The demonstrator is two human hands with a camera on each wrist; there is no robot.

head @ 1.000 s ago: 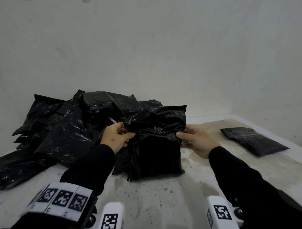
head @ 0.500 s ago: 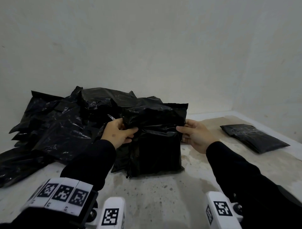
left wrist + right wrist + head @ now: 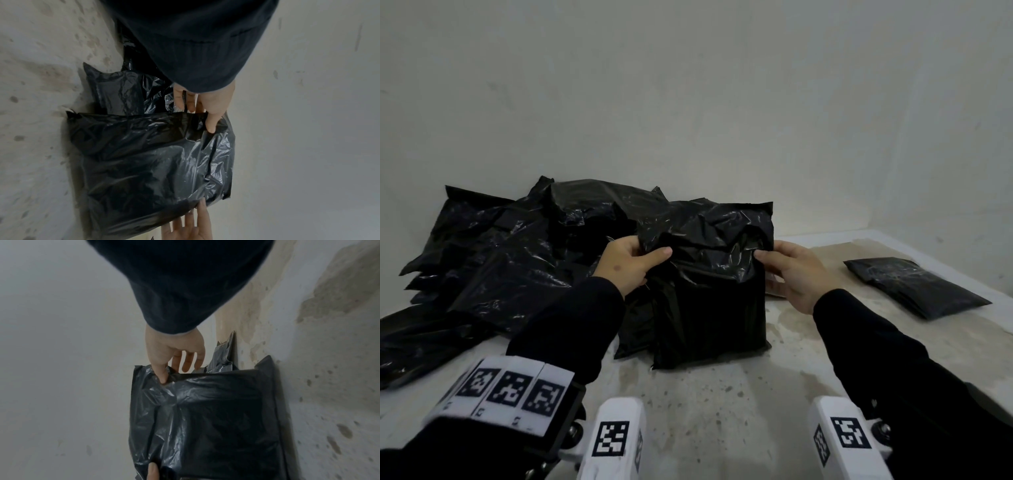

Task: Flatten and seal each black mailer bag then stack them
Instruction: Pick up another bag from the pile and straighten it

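A filled black mailer bag stands upright on the stained floor in the centre, its crumpled top flap folding toward me. My left hand pinches the bag's upper left edge between thumb and fingers. My right hand pinches the upper right edge. The left wrist view has the same bag with my left hand on one corner. In the right wrist view my right hand grips the bag by its corner.
A heap of several loose black mailer bags lies at the back left against the wall. One flat sealed bag lies on the floor at the right. White walls close off the back and right.
Both hands have kept their hold on the bag's top corners. The top flap has come a little lower and more crumpled toward me; the bag stays in place.
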